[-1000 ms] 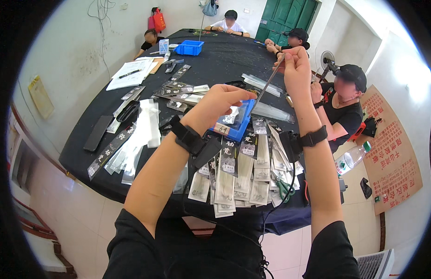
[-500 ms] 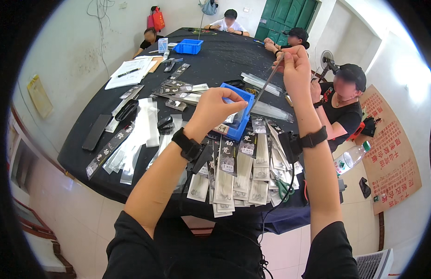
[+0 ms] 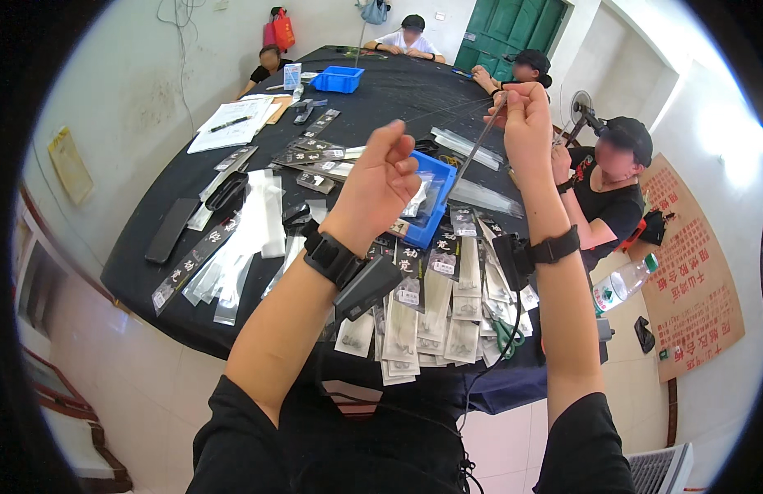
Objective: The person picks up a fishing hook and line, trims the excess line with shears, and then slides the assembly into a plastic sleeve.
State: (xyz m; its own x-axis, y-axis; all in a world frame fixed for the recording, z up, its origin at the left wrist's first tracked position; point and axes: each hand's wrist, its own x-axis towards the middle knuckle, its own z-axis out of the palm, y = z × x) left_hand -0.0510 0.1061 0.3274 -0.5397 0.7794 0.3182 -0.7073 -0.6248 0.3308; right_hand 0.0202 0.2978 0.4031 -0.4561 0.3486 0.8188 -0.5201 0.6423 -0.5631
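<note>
My right hand (image 3: pixel 525 115) is raised over the table's right side, its fingers pinching the top of a long, narrow grey strip (image 3: pixel 478 150) that slants down to the left. Over the near middle, my left hand (image 3: pixel 378 188) is closed, thumb up and fingers curled; whatever it holds is too fine to make out. Faint thin lines show in the air between the hands. Beyond my left hand sits a blue tray (image 3: pixel 435 216) with clear plastic packets inside. Nearer to me lie several white cards with hooks (image 3: pixel 400 333) in clear sleeves, some with black printed tops.
Green-handled scissors (image 3: pixel 505 336) lie by the near right edge. Left on the black-covered table are a phone (image 3: pixel 172 230), clear sleeves (image 3: pixel 262 214) and papers with a pen (image 3: pixel 231 123). Another blue tray (image 3: pixel 338 80) stands farther back. Several people sit around the table.
My left hand has turned and shifted left, away from the strip, its thumb now pointing up. My right hand stays nearly in place, still pinching the strip.
</note>
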